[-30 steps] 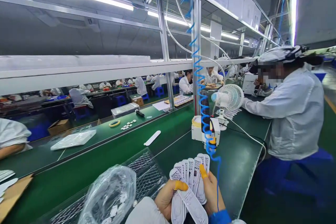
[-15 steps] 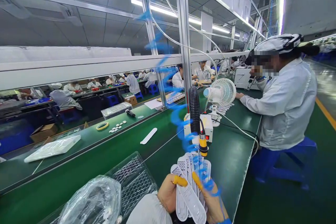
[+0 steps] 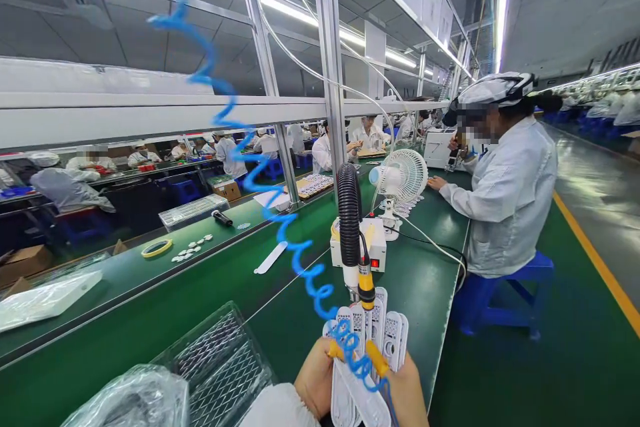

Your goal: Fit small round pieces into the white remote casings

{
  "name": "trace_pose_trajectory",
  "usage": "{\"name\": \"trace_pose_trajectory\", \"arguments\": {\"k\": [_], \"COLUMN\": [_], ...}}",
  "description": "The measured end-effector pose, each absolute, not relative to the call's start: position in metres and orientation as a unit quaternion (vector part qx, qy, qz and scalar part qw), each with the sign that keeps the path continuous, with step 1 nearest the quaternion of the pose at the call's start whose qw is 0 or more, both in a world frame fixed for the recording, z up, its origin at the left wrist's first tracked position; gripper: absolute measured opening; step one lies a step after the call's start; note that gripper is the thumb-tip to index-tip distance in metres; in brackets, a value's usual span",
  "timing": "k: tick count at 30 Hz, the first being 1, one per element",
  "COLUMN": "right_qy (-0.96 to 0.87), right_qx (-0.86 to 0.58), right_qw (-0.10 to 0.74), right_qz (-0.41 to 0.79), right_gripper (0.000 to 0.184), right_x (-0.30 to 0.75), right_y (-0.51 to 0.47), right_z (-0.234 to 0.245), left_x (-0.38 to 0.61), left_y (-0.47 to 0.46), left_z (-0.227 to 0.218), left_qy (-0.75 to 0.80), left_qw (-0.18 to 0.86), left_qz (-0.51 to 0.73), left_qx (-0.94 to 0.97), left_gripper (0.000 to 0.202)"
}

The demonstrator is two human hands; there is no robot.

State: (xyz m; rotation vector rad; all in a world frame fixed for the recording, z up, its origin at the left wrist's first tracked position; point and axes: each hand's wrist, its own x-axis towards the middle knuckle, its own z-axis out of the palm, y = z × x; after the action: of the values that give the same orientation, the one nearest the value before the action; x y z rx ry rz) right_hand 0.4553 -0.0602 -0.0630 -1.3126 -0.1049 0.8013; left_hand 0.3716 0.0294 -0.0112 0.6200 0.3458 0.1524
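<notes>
Both hands grip a fanned bunch of long white plastic remote-control shells (image 3: 345,400) with rounded ends and rows of small cutouts. My left hand (image 3: 314,379) is closed around the left side, its thumb in a yellow finger cot pressing on the front. On the right side, my right hand (image 3: 407,388) is closed too, with a yellow-covered thumb over the shells. A blue coiled cord (image 3: 320,291) hangs across the shells and runs down by my right hand. Just above the bunch's upper ends is a yellow-and-black nozzle (image 3: 367,287). Fingers behind the shells are hidden.
A black corrugated hose (image 3: 349,213), a white box with a red switch (image 3: 377,260) and a fan (image 3: 403,177) stand ahead. At left lie a mesh-patterned tray (image 3: 220,353), a plastic bag (image 3: 135,400) and one loose shell (image 3: 271,257). A co-worker (image 3: 505,193) sits at right.
My view has turned right, so the scene sits further left. The blue cord has swung out to the left. The shells in my hands are fanned wider on the right.
</notes>
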Motion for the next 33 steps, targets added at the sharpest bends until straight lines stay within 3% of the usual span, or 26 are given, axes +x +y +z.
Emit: {"name": "trace_pose_trajectory", "arguments": {"k": [7,18,24,33], "right_qy": [-0.093,-0.146,-0.104,-0.201], "right_qx": [-0.619,-0.634,-0.675,-0.619], "right_qw": [0.712,0.685,0.692,0.696], "right_qz": [0.318,0.326,0.236,0.304], "right_gripper": [0.065,0.066,0.066,0.052], "right_x": [0.444,0.436,0.441,0.441], "right_y": [-0.058,-0.054,-0.054,-0.054], "right_z": [-0.06,-0.065,-0.077,-0.073], "left_x": [0.368,0.368,0.367,0.365], "left_y": [0.028,0.031,0.029,0.027], "left_z": [-0.018,-0.029,-0.029,-0.028], "left_qy": [0.193,0.243,0.209,0.258], "left_qw": [0.935,0.909,0.902,0.867], "left_qz": [0.099,0.202,0.185,0.192], "left_qx": [0.281,0.273,0.329,0.382], "left_gripper": [0.047,0.056,0.038,0.039]}}
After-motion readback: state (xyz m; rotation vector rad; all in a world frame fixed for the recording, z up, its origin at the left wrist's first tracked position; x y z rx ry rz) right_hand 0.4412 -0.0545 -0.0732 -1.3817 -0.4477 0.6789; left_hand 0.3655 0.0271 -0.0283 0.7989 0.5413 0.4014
